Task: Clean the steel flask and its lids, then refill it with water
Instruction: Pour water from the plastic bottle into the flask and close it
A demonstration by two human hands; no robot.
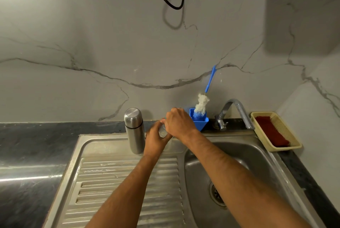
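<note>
The steel flask (134, 129) stands upright with its cap on at the back of the sink's draining board (128, 181). Just to its right, my left hand (155, 140) curls round a small clear, bottle-like object (162, 131), mostly hidden by fingers. My right hand (179, 122) grips the top of that same object from above. Both hands meet above the back edge of the board, a little apart from the flask.
A blue holder (200, 122) with a blue-handled bottle brush (202, 105) stands behind my right hand. The tap (237, 111) arches over the sink basin (239, 172). A beige basket (292, 143) with a red cloth (270, 131) sits at the right. Dark countertop lies left.
</note>
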